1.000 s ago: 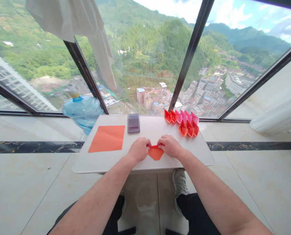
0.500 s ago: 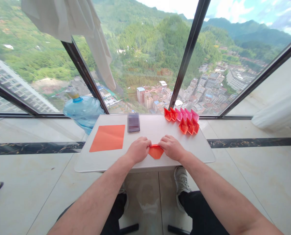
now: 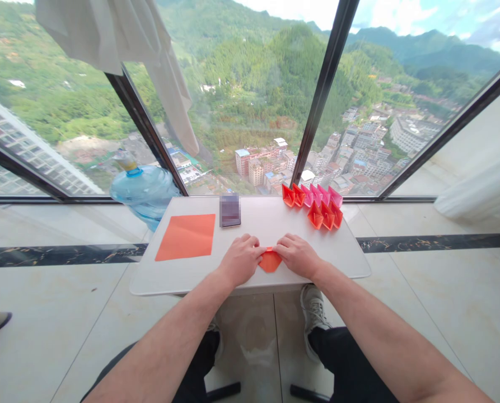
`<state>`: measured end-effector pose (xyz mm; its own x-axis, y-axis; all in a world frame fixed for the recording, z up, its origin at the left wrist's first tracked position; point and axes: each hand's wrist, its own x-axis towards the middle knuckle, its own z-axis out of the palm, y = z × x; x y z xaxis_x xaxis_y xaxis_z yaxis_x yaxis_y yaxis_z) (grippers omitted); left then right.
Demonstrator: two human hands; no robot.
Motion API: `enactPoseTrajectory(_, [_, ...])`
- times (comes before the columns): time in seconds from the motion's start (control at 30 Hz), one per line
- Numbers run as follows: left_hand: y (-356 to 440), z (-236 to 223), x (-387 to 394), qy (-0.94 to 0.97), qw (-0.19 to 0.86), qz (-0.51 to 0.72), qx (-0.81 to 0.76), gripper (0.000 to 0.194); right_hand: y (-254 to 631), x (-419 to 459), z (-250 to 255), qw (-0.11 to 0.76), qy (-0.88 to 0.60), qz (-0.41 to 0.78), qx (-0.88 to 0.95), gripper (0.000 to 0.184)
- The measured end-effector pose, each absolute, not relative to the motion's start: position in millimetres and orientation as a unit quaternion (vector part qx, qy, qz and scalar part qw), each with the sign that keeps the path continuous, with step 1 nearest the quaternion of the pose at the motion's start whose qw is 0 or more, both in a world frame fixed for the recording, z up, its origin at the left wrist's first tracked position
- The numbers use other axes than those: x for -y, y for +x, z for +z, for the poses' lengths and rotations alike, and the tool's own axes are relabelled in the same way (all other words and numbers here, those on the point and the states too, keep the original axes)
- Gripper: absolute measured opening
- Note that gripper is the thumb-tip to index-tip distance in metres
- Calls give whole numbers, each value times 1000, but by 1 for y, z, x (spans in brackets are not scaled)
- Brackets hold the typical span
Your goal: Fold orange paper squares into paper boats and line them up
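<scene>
Between my hands, near the front edge of the white table (image 3: pixel 182 280), lies a small folded piece of orange paper (image 3: pixel 270 262). It has a straight, brighter folded strip along its far side and tapers toward me. My left hand (image 3: pixel 242 258) is closed on its left end, thumb and fingers pinching the fold. On the opposite end, my right hand (image 3: pixel 297 254) pinches the same fold. The fingers cover both ends of the paper.
A flat orange paper sheet (image 3: pixel 186 237) lies at the table's left. Behind sits a phone-like device (image 3: pixel 230 210) with a blurred screen. Several folded red and pink paper pieces (image 3: pixel 325 215) stand at the back right. A blue water jug (image 3: pixel 143 190) is beside the table, by the windows.
Both hands keep hold of the folded paper. My left hand has shifted slightly right along the fold, so less of the paper shows between the hands. The view has tilted a little.
</scene>
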<state>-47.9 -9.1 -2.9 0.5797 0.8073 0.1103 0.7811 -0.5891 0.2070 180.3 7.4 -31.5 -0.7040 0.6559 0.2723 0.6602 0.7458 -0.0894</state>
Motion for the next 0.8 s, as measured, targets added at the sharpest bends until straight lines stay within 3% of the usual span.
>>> enactPoseTrajectory(0.37, [-44, -9, 5, 877, 52, 81, -471, 33, 173, -5, -21, 102, -382, -14, 919, 23])
enactPoseTrajectory(0.53, [-42, -3, 15, 875, 50, 92, -473, 24, 174, 1, -16, 96, -387, -7, 917, 24])
enactPoseTrajectory(0.67, [-40, 3, 19, 874, 49, 91, -475, 37, 173, 1, -15, 97, -412, -15, 906, 19])
enactPoseTrajectory(0.8, [-40, 4, 20, 873, 50, 74, -479, 36, 173, 2, -18, 94, -431, -32, 897, 17])
